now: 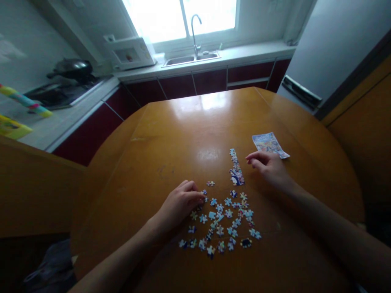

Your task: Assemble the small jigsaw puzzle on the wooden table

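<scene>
- Lower centre of frame, on the counter: loose pieces lay scattered; left hand at their left edge, fingers bunched, grip unclear.
- Joined strip ran up-frame; right hand nearer, just right of it, loosely curled, empty.

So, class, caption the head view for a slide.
Left hand on loose puzzle pieces, right hand beside a joined strip, wooden table.

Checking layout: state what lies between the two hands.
Head view: a joined puzzle strip and one loose piece, between left hand and right hand.
</scene>
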The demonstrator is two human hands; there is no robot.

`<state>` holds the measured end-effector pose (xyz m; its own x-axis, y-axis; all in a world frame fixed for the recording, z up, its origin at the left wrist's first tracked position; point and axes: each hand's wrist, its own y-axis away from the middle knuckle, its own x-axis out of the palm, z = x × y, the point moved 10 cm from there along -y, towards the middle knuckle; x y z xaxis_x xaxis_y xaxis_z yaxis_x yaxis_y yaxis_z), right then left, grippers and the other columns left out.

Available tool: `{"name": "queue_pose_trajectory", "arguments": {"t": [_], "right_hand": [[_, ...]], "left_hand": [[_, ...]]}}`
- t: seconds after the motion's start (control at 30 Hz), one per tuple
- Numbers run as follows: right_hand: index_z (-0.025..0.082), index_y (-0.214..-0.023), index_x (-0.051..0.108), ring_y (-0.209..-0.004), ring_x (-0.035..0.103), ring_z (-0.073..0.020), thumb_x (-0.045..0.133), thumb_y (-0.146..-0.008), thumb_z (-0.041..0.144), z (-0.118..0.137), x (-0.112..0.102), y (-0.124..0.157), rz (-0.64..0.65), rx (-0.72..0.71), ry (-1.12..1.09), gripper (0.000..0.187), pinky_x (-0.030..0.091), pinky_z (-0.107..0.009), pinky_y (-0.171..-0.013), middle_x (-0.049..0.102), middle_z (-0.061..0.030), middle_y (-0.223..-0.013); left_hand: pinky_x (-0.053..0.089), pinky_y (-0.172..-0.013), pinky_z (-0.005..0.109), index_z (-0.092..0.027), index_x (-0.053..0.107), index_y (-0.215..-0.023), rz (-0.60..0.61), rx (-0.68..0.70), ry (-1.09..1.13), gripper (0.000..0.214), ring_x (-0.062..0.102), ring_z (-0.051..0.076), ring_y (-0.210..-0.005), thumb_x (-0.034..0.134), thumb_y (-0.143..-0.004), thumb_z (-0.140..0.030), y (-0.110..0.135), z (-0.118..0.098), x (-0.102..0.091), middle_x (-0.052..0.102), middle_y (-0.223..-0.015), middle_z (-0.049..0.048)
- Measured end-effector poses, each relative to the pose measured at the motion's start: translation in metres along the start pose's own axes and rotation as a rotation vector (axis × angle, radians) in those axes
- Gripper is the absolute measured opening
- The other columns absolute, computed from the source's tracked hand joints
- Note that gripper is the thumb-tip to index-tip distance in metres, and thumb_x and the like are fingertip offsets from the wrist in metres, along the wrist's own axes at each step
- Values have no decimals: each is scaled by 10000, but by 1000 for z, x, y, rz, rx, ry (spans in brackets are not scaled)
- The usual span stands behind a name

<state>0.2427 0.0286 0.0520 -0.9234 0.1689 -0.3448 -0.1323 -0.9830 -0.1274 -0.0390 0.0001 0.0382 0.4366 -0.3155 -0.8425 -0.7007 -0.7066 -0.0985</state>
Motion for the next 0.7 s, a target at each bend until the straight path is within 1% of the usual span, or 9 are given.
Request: {"name": "queue_pose_trajectory", "arguments": {"t": [0.13, 0.27, 0.4, 0.43, 0.5, 0.6, 0.7], "right_hand": [[185, -851, 739, -743, 664, -211, 599, -812, 283, -1, 0, -1, -7, 3, -22, 175, 509, -350, -676, 736, -81, -820], [179, -856, 738, -720, 658, -200, 595, -811, 278, -1, 0, -1, -3, -3, -35, 180, 509, -344, -664, 736, -79, -816], [180, -857, 737, -725, 659, -196, 589, -819, 274, 2, 0, -1, -1, -22, -25, 180, 509, -336, -661, 740, -78, -818], [180, -859, 736, -729, 660, -196, 589, -821, 275, 3, 1, -1, -1, -26, -20, 179, 508, -334, -662, 741, -78, -820], [182, -862, 735, -733, 661, -198, 588, -822, 271, 3, 2, -1, 3, -24, -14, 176, 506, -334, -668, 741, -78, -820], [181, -851, 730, -738, 661, -204, 578, -817, 251, 0, 4, -1, 8, -2, -13, 170, 507, -341, -682, 739, -81, -816], [177, -853, 728, -756, 663, -207, 566, -827, 244, -3, 9, -2, 23, -7, -5, 178, 509, -348, -706, 742, -86, -837]], "left_hand": [[467, -727, 289, -238, 772, -926, 41, -44, 80, 133, 560, 177, -861, 640, -937, -254, -3, 0, 2, 618, -900, 65], [474, -705, 271, -191, 736, -816, 79, -104, 174, 60, 568, 162, -826, 691, -856, -196, -8, 3, 1, 607, -883, 50], [465, -651, 239, -161, 718, -792, 157, -204, 283, 80, 569, 127, -746, 693, -837, -222, -17, 10, -1, 601, -859, 31], [464, -652, 237, -155, 720, -800, 164, -217, 305, 100, 570, 124, -743, 689, -843, -240, -22, 11, -4, 607, -856, 32], [447, -661, 243, -150, 725, -799, 137, -220, 287, 132, 559, 125, -738, 693, -844, -269, -39, 11, -12, 618, -826, 30], [385, -614, 244, -141, 727, -774, 96, -209, 282, 158, 503, 116, -672, 727, -809, -295, -76, 9, -16, 619, -743, 20], [364, -604, 251, -121, 719, -777, 130, -265, 407, 186, 491, 111, -635, 733, -797, -306, -111, 11, 0, 613, -684, 11]]}}
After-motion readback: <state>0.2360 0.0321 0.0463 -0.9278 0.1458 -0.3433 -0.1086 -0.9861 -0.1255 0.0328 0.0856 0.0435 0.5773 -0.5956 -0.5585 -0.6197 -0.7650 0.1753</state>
